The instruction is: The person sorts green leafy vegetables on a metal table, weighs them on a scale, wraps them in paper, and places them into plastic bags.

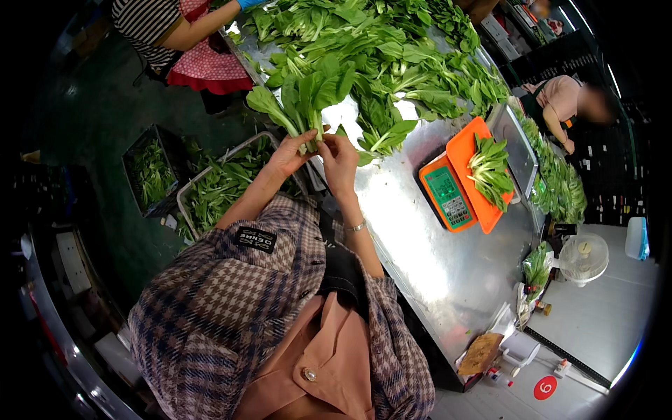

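Note:
My left hand (292,152) grips the pale stems of a few leafy greens (310,100), whose leaves point away from me. Close beside it, my right hand (337,157) pinches at the base of the same stems with thumb and fingers. Beyond them a large heap of loose leafy greens (388,52) covers the far part of the metal table (415,252). To the right, an orange digital scale (450,197) stands on the table, its orange tray (491,223) bearing a bunch of greens (491,170).
A crate of greens (184,205) stands at the table's left edge, with a black crate (181,157) beyond it. One person (205,26) works at the upper left, another (556,100) at the right. Bagged greens (562,184), a small fan (583,257) and a white mug (520,349) are at the right.

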The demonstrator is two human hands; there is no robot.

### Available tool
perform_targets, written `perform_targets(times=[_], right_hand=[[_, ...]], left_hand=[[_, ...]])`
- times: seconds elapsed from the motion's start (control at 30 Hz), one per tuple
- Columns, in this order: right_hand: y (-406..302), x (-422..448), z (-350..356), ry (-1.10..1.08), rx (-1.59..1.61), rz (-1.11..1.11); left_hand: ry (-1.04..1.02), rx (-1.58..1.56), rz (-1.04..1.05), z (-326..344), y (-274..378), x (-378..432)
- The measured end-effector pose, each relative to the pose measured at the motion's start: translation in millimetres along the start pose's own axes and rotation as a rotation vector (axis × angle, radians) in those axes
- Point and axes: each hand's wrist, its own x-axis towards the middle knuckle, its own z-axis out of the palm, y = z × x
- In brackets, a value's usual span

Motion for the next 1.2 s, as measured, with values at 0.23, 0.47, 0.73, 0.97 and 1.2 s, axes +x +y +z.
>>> perform_targets(times=[0.23, 0.47, 0.73, 0.97, 1.2], right_hand=[[-5.3, 0.2, 2.1, 0.011, -0.045, 0.038], [-7.4, -0.7, 1.2, -0.005, -0.169, -0.019], [-2.8, 5.4, -5.3, -0.088, 0.483, 0.388], [19.7, 3.2, -1.4, 0.167, 0.736, 0.426], [32.5, 7.7, -37.3, 0.186, -0.544, 0.285]], left_hand=[[0.01, 0.002, 0.007, -16.1, -5.8, 7.6], [0.04, 0.099, 0.029, -13.8, -7.8, 8.8], [0.085, 0.1, 0.022, -5.7, -3.3, 1.3], [0.255, -0.052, 0.265, -14.6, 33.2, 9.4], [-0.017, -0.189, 0.389, -22.1, 83.4, -6.6]])
